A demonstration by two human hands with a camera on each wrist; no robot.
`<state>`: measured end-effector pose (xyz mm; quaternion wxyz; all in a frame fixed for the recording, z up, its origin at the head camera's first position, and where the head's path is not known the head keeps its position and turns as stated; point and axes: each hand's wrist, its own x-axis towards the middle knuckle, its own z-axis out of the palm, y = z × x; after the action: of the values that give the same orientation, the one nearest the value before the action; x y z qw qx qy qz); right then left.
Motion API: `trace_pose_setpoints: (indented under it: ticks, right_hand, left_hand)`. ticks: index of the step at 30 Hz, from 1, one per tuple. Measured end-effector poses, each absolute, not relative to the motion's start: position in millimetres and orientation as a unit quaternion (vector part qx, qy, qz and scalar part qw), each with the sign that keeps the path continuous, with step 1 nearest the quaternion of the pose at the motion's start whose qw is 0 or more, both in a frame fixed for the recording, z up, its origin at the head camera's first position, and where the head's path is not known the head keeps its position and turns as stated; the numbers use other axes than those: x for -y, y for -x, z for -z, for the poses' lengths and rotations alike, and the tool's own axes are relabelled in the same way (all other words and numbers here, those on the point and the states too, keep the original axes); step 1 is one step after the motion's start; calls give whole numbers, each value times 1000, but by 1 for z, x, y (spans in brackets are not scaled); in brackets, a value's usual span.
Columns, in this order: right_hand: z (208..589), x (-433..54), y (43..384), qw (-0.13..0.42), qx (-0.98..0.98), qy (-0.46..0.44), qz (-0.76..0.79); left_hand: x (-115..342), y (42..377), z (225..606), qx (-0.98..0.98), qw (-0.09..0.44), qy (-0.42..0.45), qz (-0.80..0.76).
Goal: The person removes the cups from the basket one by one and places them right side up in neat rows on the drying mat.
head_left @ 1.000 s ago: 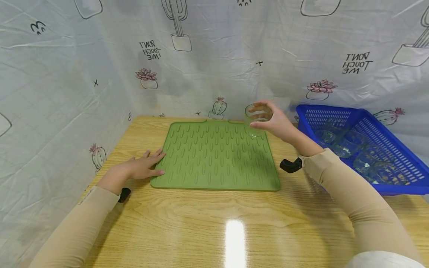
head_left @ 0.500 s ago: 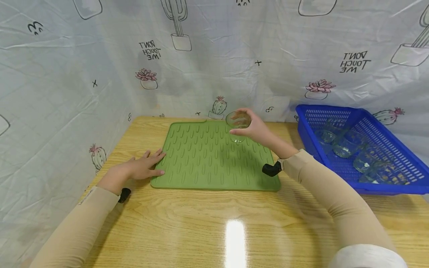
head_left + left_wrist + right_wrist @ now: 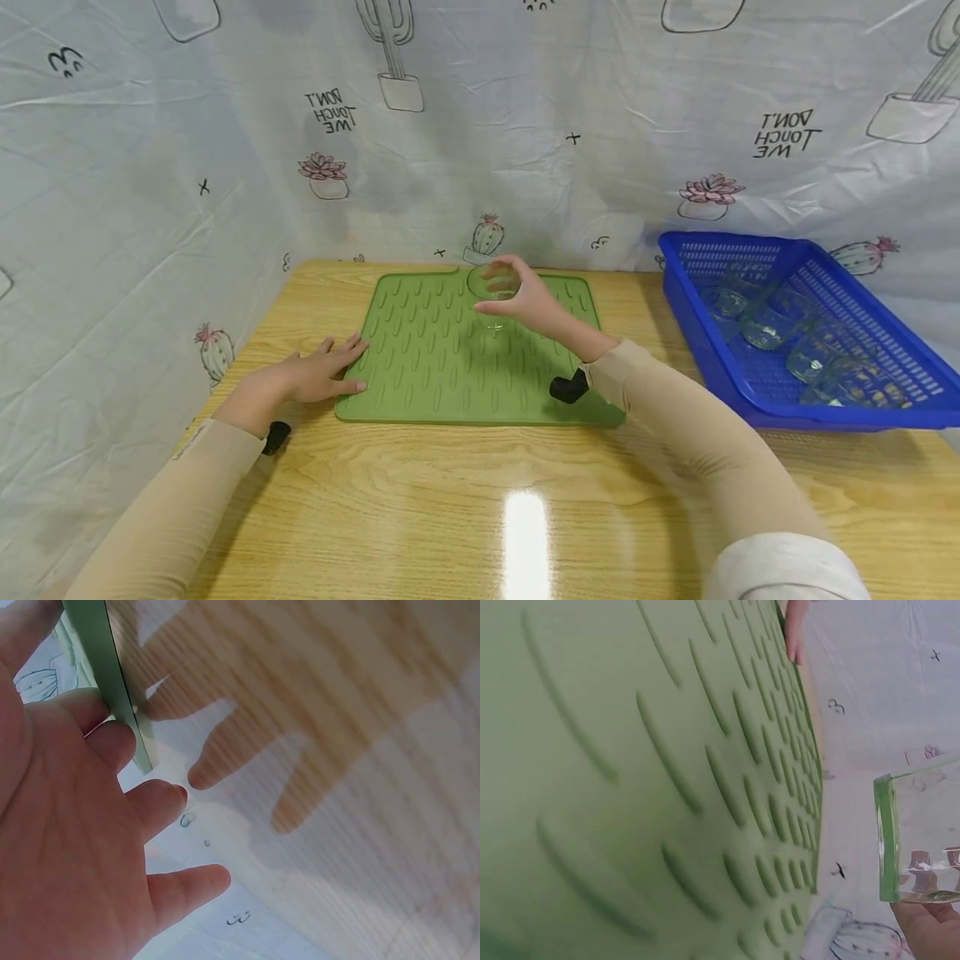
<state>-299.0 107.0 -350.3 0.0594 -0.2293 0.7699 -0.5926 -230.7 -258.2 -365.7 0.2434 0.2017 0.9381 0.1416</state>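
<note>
A clear drinking glass is upright in my right hand, with thumb and fingers curled round its upper part. In the right wrist view the thick base of the glass hangs above the green ridged mat, apart from it. My left hand lies on the left edge of the green mat, fingers spread and nearly straight. In the left wrist view that hand touches the mat's edge.
A blue plastic basket stands at the right with several clear glasses in it. The mat lies on a wooden table. A patterned white curtain hangs behind and to the left.
My right hand has carried the glass leftward and somewhat lower, from the mat's right back corner to over its middle back part. The left hand stays on the mat's edge.
</note>
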Motion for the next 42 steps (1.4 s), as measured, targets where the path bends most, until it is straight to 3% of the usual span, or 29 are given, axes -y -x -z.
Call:
trace_pose_setpoints:
  ticks: [31, 42]
  right_hand:
    - [381, -22, 314, 79, -773, 201, 596]
    - [392, -11, 322, 51, -776, 184, 602]
  left_hand:
    - [256, 232, 363, -940, 242, -203, -132]
    - [256, 235, 365, -939, 246, -202, -132]
